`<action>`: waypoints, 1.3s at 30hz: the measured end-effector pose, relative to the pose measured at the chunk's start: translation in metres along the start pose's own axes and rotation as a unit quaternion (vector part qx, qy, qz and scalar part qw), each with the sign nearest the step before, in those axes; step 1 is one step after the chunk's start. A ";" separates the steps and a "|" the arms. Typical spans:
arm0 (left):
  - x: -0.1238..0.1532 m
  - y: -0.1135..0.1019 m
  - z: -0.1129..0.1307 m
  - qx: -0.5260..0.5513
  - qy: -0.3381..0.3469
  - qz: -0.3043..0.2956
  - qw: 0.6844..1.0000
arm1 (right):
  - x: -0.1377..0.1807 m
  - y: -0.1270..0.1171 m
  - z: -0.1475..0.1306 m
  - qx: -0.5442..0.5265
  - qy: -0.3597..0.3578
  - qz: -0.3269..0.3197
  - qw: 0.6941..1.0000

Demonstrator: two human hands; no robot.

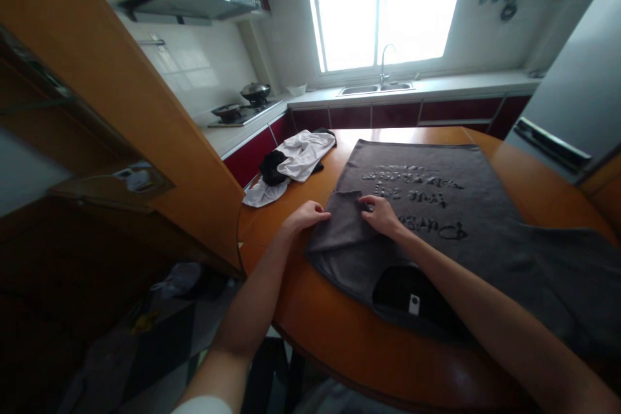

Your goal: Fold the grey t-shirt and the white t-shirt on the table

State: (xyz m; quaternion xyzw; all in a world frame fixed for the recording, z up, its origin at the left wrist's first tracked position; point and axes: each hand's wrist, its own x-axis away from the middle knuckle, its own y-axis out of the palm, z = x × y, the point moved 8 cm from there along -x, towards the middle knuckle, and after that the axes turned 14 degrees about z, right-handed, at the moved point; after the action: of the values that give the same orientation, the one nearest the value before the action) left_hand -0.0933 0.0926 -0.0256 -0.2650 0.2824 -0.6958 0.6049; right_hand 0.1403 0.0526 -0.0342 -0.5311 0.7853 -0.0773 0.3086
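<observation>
A dark grey T-shirt [466, 265] lies spread on the wooden table, its neck opening toward me and black lettering across the front. The sleeve on the left is folded inward over the body, while the one on the right stretches out flat. With fingers closed, my left hand [309, 215] pinches the outer edge of the folded sleeve. My right hand [382, 215] has thumb and fingertips closed on the sleeve's far corner, beside the lettering. A white label [414, 304] shows inside the collar. My right forearm crosses above the shirt and hides part of it.
White and black clothes [303, 152] lie heaped at the table's far left edge. The round wooden table [334, 336] has a curved rim close to me. A wooden cabinet [194, 162] stands at left, a fridge [563, 103] at right, and a counter with a sink [359, 89] behind.
</observation>
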 end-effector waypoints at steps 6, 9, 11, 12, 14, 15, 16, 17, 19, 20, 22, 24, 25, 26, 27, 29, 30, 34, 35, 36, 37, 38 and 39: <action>0.000 -0.006 0.004 0.054 0.007 0.039 0.998 | -0.002 -0.001 -0.003 -0.046 -0.004 0.002 0.999; 0.002 -0.009 0.001 0.035 -0.004 0.057 0.998 | -0.001 -0.001 -0.005 -0.020 -0.025 0.003 0.999; 0.005 -0.012 0.000 0.026 -0.015 0.042 0.999 | 0.001 -0.001 -0.006 0.013 -0.046 0.000 0.999; 0.008 -0.013 0.000 0.026 -0.025 0.023 0.999 | 0.002 -0.001 -0.007 0.029 -0.055 -0.003 0.998; 0.017 -0.017 -0.003 0.029 -0.047 -0.027 0.998 | 0.004 0.000 -0.008 0.052 -0.067 -0.010 0.996; 0.023 -0.019 -0.004 0.030 -0.056 -0.057 0.996 | 0.004 0.000 -0.008 0.059 -0.069 -0.013 0.996; 0.030 -0.020 -0.004 0.030 -0.060 -0.090 0.994 | 0.005 0.000 -0.008 0.063 -0.071 -0.015 0.995; 0.037 -0.021 -0.004 0.027 -0.059 -0.121 0.991 | 0.005 0.000 -0.009 0.066 -0.072 -0.018 0.995; 0.052 -0.022 -0.004 0.020 -0.048 -0.170 0.984 | 0.006 0.000 -0.009 0.071 -0.070 -0.022 0.995; 0.059 -0.022 -0.004 0.020 -0.040 -0.186 0.982 | 0.007 0.000 -0.009 0.072 -0.069 -0.023 0.995; 0.068 -0.022 -0.004 0.032 -0.019 -0.198 0.980 | 0.007 0.001 -0.010 0.072 -0.067 -0.024 0.995; 0.073 -0.024 -0.002 0.052 0.012 -0.187 0.981 | 0.007 0.000 -0.011 0.067 -0.068 -0.023 0.995; 0.073 -0.026 -0.002 0.059 0.026 -0.174 0.983 | 0.007 0.000 -0.011 0.064 -0.069 -0.023 0.995; 0.073 -0.027 -0.002 0.059 0.037 -0.162 0.984 | 0.007 0.000 -0.012 0.062 -0.070 -0.025 0.995; 0.073 -0.028 -0.004 0.054 0.044 -0.150 0.986 | 0.007 0.000 -0.013 0.059 -0.071 -0.028 0.995; 0.073 -0.030 -0.007 0.028 0.050 -0.132 0.990 | 0.007 0.000 -0.014 0.056 -0.072 -0.034 0.995; 0.073 -0.031 -0.009 0.011 0.054 -0.124 0.991 | 0.008 0.000 -0.015 0.056 -0.073 -0.036 0.995; 0.066 -0.039 -0.004 -0.064 0.101 -0.088 0.989 | 0.012 0.000 -0.017 0.087 -0.072 -0.048 0.992; 0.060 -0.043 0.001 -0.081 0.117 -0.070 0.987 | 0.013 0.000 -0.018 0.102 -0.069 -0.053 0.991; 0.052 -0.046 0.007 -0.095 0.134 -0.046 0.985 | 0.015 -0.001 -0.018 0.117 -0.065 -0.057 0.989; 0.043 -0.047 0.014 -0.105 0.149 -0.017 0.983 | 0.016 -0.001 -0.019 0.130 -0.060 -0.059 0.988; 0.032 -0.047 0.023 -0.112 0.163 0.013 0.980 | 0.017 -0.002 -0.020 0.142 -0.055 -0.060 0.987; 0.020 -0.045 0.031 -0.117 0.176 0.043 0.976 | 0.017 -0.003 -0.021 0.151 -0.051 -0.060 0.985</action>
State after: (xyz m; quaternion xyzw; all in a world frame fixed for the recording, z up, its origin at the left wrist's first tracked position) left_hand -0.1050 0.0754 0.0289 -0.1948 0.4748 -0.6671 0.5400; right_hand 0.1261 0.0317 -0.0229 -0.5275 0.7144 -0.1863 0.4204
